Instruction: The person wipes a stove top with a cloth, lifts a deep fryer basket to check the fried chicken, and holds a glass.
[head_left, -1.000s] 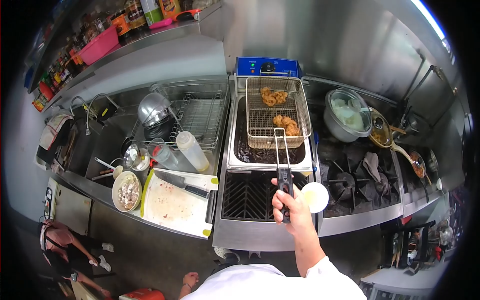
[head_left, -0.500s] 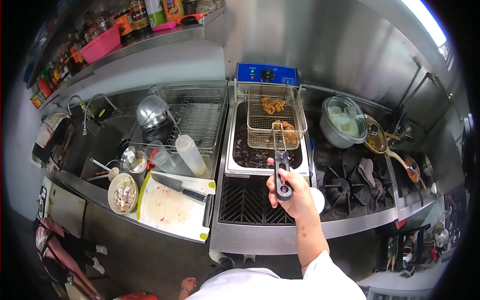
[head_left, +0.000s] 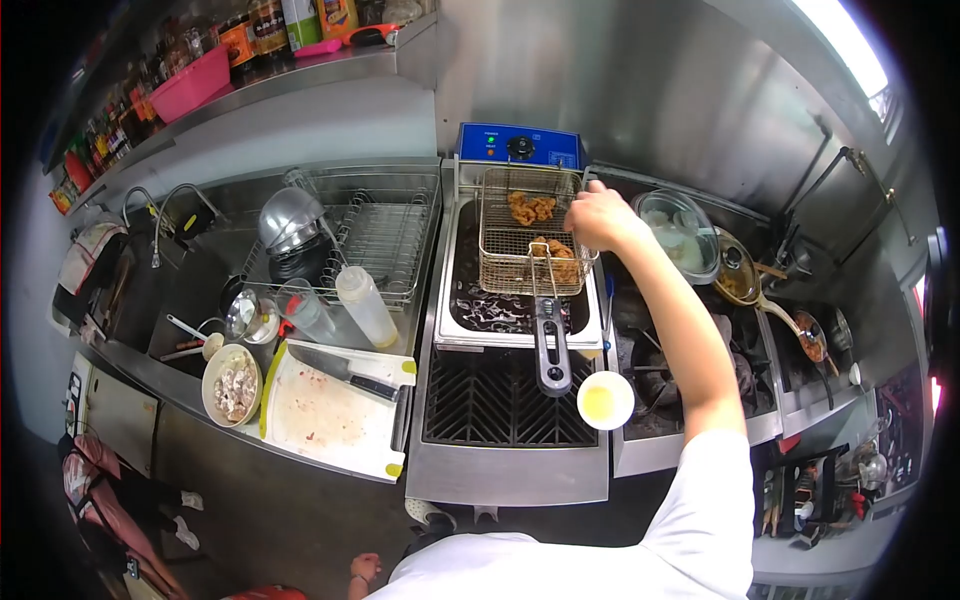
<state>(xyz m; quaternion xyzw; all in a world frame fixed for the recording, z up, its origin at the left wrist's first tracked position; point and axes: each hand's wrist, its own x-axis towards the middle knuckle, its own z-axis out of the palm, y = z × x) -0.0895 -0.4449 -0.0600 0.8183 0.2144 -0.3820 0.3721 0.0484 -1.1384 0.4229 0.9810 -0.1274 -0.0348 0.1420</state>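
My right hand point(head_left: 600, 218) is closed at the right rim of the wire fryer basket point(head_left: 510, 268); its fingertips are partly hidden, and what they grip is unclear. Fried brown pieces point(head_left: 532, 208) lie inside the basket, which sits above dark, bubbling oil point(head_left: 490, 308). Its black handle point(head_left: 551, 350) points toward me with no hand on it. My left hand point(head_left: 366, 567) hangs low near my body, fingers curled, with nothing visible in it. A white bowl of yellow liquid point(head_left: 606, 401) stands right of the handle.
On the left are a cutting board point(head_left: 320, 425) with a knife point(head_left: 345, 372), a bowl of pale pieces point(head_left: 232, 386), a squeeze bottle point(head_left: 366, 308) and a dish rack point(head_left: 385, 240). A lidded pot point(head_left: 680, 235) and pan point(head_left: 738, 270) stand right. Another person point(head_left: 95, 480) is lower left.
My right hand has let go of the black handle and moved up to the basket's right rim. The basket has come down toward the fryer. My left hand remains low.
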